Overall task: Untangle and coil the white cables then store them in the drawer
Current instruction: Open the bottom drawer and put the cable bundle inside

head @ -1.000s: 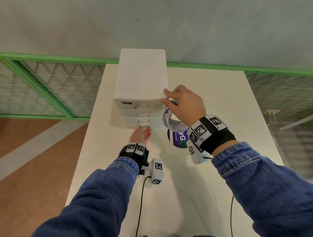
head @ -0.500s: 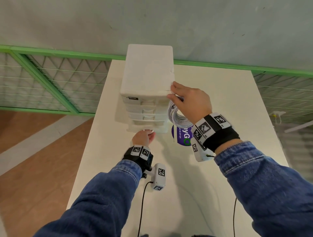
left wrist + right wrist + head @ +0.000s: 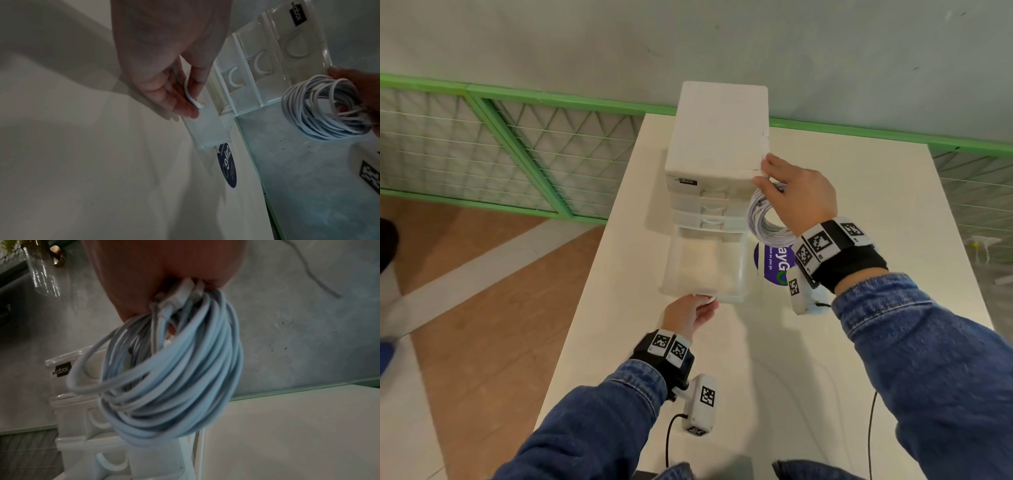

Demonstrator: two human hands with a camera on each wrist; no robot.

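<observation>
A white drawer unit (image 3: 717,144) stands at the far middle of the white table (image 3: 842,359). Its bottom drawer (image 3: 705,265) is pulled far out and looks empty. My left hand (image 3: 693,313) grips the drawer's curved handle (image 3: 190,94) with curled fingers. Beside the unit's right front corner, my right hand (image 3: 796,197) holds a coil of white cables (image 3: 765,222) hanging from its fingers, with its fingertips touching the unit's corner. The coil (image 3: 170,374) fills the right wrist view, with its plugs tucked under my fingers.
A round purple sticker (image 3: 772,263) lies on the table right of the open drawer. Three upper drawers (image 3: 710,210) are closed. A green-framed wire fence (image 3: 517,147) runs behind the table and wooden floor (image 3: 482,308) lies to the left.
My left hand has pulled the bottom drawer out toward me, from closed to wide open. My right hand has kept the cable coil beside the unit's corner.
</observation>
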